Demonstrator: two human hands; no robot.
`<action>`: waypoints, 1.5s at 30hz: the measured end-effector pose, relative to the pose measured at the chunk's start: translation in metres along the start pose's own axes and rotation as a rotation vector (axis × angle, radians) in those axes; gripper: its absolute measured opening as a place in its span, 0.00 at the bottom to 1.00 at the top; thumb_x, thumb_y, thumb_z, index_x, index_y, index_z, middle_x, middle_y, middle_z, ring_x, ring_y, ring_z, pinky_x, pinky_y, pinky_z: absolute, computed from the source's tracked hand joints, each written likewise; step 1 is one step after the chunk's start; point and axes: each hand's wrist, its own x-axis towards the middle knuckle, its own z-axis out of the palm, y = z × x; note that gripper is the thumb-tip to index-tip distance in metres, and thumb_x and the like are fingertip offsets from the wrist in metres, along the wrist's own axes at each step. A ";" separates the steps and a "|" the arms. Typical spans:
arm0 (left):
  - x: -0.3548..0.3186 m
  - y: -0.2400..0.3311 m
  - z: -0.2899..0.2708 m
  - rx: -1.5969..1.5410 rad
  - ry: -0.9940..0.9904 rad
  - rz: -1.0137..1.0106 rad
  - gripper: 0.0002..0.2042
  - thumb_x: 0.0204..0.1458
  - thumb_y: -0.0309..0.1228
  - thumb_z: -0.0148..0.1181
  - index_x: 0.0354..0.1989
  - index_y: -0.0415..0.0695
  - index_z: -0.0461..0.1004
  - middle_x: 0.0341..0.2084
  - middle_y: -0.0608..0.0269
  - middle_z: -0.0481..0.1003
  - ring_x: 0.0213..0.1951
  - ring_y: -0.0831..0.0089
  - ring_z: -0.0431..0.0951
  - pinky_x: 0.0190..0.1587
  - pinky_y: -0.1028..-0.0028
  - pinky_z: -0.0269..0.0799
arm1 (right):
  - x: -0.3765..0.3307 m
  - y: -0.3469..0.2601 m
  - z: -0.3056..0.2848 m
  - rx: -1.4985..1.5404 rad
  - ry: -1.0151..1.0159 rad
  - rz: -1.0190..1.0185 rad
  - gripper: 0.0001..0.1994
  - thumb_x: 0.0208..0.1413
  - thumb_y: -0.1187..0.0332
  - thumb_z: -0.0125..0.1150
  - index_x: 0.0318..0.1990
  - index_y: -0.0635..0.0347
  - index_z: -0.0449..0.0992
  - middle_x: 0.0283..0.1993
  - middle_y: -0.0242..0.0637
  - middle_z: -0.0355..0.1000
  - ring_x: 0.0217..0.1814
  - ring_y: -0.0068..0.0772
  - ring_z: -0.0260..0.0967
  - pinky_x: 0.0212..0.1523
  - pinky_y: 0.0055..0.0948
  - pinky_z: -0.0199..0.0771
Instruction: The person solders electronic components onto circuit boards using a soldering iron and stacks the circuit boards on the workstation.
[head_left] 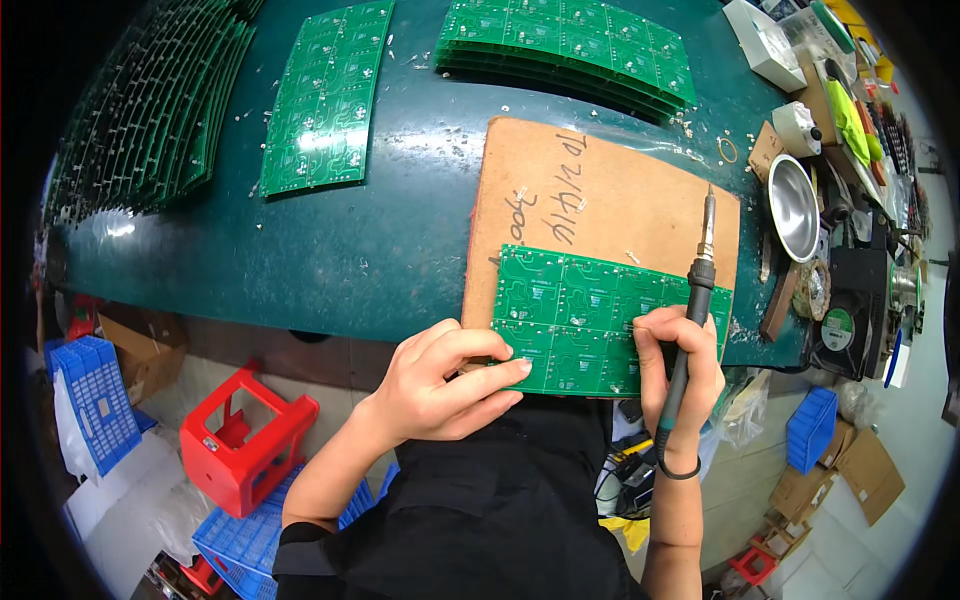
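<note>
A green circuit board panel (pixel 580 285) lies on a brown cardboard sheet (pixel 640 195) with handwriting, at the table's front edge. My left hand (pixel 445 380) is closed on the panel's near left corner, fingertips on its top face. In my right hand (pixel 685 350) is a soldering iron (pixel 697 300), its dark handle running between the fingers and its metal tip pointing away, clear of the panel. The thumb and forefinger of that hand pinch together just over the board. Whether something small sits between them I cannot make out.
Beyond the cardboard stands a stack of green panels (pixel 570 45). Another panel (pixel 325 100) lies left of it, and a row of upright panels (pixel 160 110) fills the far left. A metal bowl (pixel 793 208) and a fan (pixel 845 325) are at right; a red stool (pixel 240 440) stands below.
</note>
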 end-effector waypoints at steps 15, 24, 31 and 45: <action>-0.001 0.001 0.000 -0.015 0.012 -0.030 0.16 0.40 0.28 0.70 0.40 0.48 0.79 0.36 0.65 0.72 0.28 0.70 0.73 0.28 0.73 0.70 | -0.001 -0.005 0.001 -0.101 -0.052 -0.175 0.16 0.37 0.86 0.65 0.36 0.62 0.72 0.33 0.42 0.74 0.34 0.42 0.70 0.33 0.33 0.72; -0.004 -0.003 0.005 -0.013 0.049 -0.003 0.18 0.34 0.29 0.72 0.39 0.48 0.81 0.37 0.65 0.71 0.24 0.77 0.68 0.27 0.76 0.60 | 0.004 -0.013 0.000 -0.160 -0.091 -0.163 0.14 0.40 0.87 0.63 0.35 0.63 0.72 0.32 0.42 0.73 0.34 0.42 0.71 0.34 0.34 0.72; -0.001 0.003 0.001 -0.027 0.021 -0.056 0.15 0.39 0.28 0.70 0.39 0.48 0.79 0.36 0.66 0.72 0.27 0.72 0.70 0.27 0.75 0.69 | 0.002 -0.011 -0.002 -0.066 -0.078 -0.096 0.14 0.38 0.87 0.62 0.34 0.63 0.72 0.34 0.44 0.73 0.36 0.42 0.70 0.35 0.35 0.72; 0.002 0.005 0.001 -0.001 0.027 -0.049 0.16 0.36 0.26 0.70 0.38 0.47 0.79 0.35 0.65 0.72 0.24 0.74 0.69 0.25 0.76 0.68 | 0.021 -0.025 -0.020 -0.268 -0.413 -0.091 0.12 0.40 0.78 0.58 0.36 0.64 0.72 0.30 0.42 0.58 0.35 0.43 0.62 0.35 0.37 0.66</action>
